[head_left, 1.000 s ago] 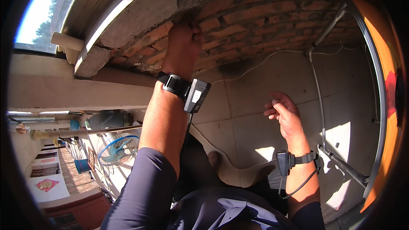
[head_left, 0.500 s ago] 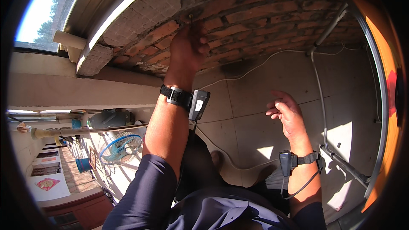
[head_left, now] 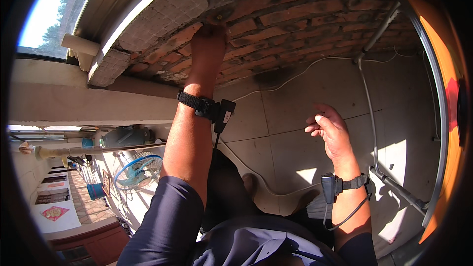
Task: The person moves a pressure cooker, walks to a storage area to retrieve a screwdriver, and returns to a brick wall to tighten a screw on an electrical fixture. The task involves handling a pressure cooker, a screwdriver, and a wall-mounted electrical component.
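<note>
My left hand [head_left: 208, 44] is raised against the exposed brick wall [head_left: 295, 7], fingers curled; what is in them, if anything, is hidden. Just above its knuckles a small yellowish metal fitting [head_left: 219, 16] sits in the brickwork, below the cracked concrete ledge [head_left: 157, 19]. My right hand [head_left: 327, 130] hangs in the air over the tiled floor [head_left: 251, 160], palm partly up, fingers loosely bent and apart, with nothing visible in it. A black strapped device with a cord is on each wrist.
A window [head_left: 42, 17] is at top left. An orange panel with a metal edge [head_left: 438, 54] stands at the right, beside metal tubes [head_left: 374, 39]. A white cable [head_left: 295, 74] runs across the floor. A blue-rimmed fan [head_left: 138, 170] is at lower left.
My left hand shifted a little, uncovering the small fitting, then moved up and left, its fingers more curled. Its wrist device has turned. My right hand has barely moved.
</note>
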Demonstrator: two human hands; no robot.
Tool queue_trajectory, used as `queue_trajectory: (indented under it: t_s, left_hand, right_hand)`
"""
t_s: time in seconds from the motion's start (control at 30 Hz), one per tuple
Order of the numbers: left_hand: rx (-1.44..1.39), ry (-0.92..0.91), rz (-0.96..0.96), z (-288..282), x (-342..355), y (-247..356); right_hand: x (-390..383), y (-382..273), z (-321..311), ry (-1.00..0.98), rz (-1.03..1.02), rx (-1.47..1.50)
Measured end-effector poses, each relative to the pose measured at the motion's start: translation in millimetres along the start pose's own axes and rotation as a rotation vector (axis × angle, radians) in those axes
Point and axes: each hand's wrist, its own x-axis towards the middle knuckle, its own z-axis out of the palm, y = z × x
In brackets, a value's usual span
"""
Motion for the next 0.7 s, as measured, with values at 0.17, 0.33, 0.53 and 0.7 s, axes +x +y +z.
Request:
queue_trajectory:
  t_s: [0.17,0.33,0.53,0.7]
  left_hand:
    - [-0.812,-0.102,-0.283,8.6,-8.2,-1.5]
    - [-0.859,-0.148,-0.203,6.8,3.9,-15.2]
    - [-0.082,0.003,0.01,4.1,-0.5,0.6]
    - [-0.52,-0.092,-0.169,2.2,-5.7,0.4]
  right_hand:
    - [-2.2,0.5,2.3,0.005,-0.009,-0.017]
    - [-5.6,-0.7,3.2,-0.001,-0.013,-0.016]
    - [-9.2,-1.1,5.5,-0.008,-0.021,-0.017]
    - [-11.6,0.4,8.9,-0.009,-0.04,0.005]
